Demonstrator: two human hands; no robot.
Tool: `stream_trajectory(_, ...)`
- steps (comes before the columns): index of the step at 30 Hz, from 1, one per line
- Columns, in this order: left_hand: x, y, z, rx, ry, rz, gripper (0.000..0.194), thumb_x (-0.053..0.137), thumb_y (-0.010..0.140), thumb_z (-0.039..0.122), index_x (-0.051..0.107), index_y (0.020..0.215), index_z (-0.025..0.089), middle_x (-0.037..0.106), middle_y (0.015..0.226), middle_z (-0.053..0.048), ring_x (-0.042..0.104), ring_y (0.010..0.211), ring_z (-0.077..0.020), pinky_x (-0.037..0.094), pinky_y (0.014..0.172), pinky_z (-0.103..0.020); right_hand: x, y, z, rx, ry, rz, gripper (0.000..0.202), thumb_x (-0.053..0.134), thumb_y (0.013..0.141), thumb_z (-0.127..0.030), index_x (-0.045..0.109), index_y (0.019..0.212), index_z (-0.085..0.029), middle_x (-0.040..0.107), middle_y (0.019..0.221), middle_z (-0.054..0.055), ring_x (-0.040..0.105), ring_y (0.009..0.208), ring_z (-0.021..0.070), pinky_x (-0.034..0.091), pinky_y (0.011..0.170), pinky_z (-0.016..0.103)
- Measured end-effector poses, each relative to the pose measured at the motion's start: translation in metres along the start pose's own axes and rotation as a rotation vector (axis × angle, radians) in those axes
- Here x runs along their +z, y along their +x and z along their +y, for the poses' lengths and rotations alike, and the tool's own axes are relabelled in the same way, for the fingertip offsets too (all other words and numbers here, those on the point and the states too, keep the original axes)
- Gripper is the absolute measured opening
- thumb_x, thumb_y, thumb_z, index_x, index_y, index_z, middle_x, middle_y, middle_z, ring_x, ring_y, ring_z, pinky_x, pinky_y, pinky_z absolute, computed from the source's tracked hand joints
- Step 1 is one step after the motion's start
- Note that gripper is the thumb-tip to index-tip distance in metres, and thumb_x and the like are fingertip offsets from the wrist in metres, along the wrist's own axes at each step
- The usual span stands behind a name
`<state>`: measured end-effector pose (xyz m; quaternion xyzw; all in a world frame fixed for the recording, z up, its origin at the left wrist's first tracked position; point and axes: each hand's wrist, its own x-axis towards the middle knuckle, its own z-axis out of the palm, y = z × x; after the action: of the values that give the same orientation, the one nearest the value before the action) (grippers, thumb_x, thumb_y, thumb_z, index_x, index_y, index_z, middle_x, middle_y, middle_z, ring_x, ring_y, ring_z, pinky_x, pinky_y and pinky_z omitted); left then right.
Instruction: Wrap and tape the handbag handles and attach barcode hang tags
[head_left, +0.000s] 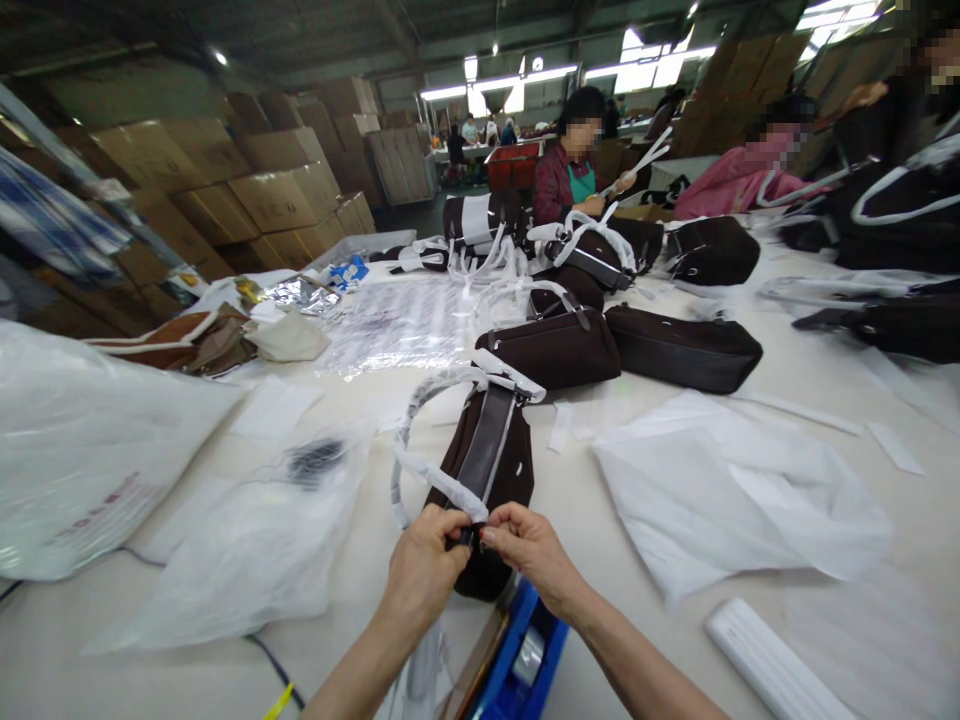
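A dark brown handbag [517, 450] lies on the white table before me, its near end toward me. White wrapping covers its looped handle [403, 430]. My left hand [426, 560] pinches the near base of the handle, where a small dark strap piece shows. Touching the same spot from the other side, my right hand [529, 550] has thumb and fingertips pressed together. Something tiny and reddish shows at its fingertips, too small to name. Just below the bag sits a blue tray [517, 655] with a silvery roll inside.
More dark handbags [547, 350] stand beyond. White sheets [735, 490] lie right, near a stack of white strips [776, 665]. At left are a clear bag [247, 560] and a big white plastic sack [97, 450]. Co-workers [566, 180] work across the table; cartons [281, 195] rise behind.
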<state>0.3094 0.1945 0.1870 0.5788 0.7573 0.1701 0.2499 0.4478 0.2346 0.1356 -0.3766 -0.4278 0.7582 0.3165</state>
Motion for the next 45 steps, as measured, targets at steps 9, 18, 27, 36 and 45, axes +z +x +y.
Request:
stream_trajectory(9, 0.003, -0.003, 0.003, 0.091, -0.028, 0.038, 0.03, 0.058, 0.063, 0.007, 0.07, 0.086, 0.022, 0.054, 0.083, -0.003, 0.054, 0.085, -0.0197, 0.043, 0.077, -0.033, -0.001, -0.008, 0.002, 0.032, 0.163, 0.094, 0.027, 0.071, 0.059, -0.037, 0.06, 0.07, -0.014, 0.058, 0.052, -0.003, 0.033, 0.042, 0.0042, 0.017, 0.043, 0.022)
stream_trajectory(18, 0.013, -0.011, 0.007, 0.164, 0.058, 0.134, 0.031, 0.059, 0.064, 0.006, 0.071, 0.084, 0.027, 0.056, 0.109, -0.008, 0.047, 0.105, -0.0291, 0.038, 0.084, -0.046, 0.004, -0.015, 0.009, 0.032, 0.244, 0.165, 0.03, 0.073, 0.059, -0.038, 0.061, 0.073, -0.014, 0.061, 0.054, -0.002, 0.036, 0.041, 0.0038, 0.018, 0.042, 0.021)
stream_trajectory(27, 0.023, -0.014, -0.004, 0.319, 0.116, 0.301, 0.022, 0.062, 0.067, 0.005, 0.069, 0.08, 0.021, 0.059, 0.103, -0.01, 0.052, 0.097, -0.0289, 0.042, 0.075, -0.043, 0.005, -0.015, 0.011, 0.041, 0.283, 0.154, 0.031, 0.074, 0.059, -0.038, 0.061, 0.073, -0.013, 0.061, 0.054, -0.002, 0.037, 0.04, 0.0035, 0.019, 0.042, 0.02)
stream_trajectory(36, 0.022, -0.013, -0.004, 0.36, 0.092, 0.326, 0.015, 0.059, 0.069, 0.006, 0.065, 0.062, 0.019, 0.06, 0.086, -0.007, 0.055, 0.089, -0.0261, 0.042, 0.073, -0.042, 0.007, -0.017, 0.008, 0.062, 0.261, 0.125, 0.032, 0.073, 0.061, -0.04, 0.059, 0.074, -0.014, 0.062, 0.055, -0.002, 0.038, 0.04, 0.0038, 0.022, 0.042, 0.019)
stream_trajectory(45, 0.009, -0.03, -0.021, 0.324, -0.094, 0.258, 0.015, 0.056, 0.071, 0.015, 0.068, 0.066, 0.024, 0.06, 0.101, -0.006, 0.055, 0.099, -0.0243, 0.044, 0.084, -0.042, 0.0, -0.022, -0.003, -0.076, -0.137, -0.01, 0.025, 0.061, 0.072, -0.038, 0.059, 0.086, -0.018, 0.062, 0.065, 0.0, 0.056, 0.057, 0.0129, 0.042, 0.057, 0.027)
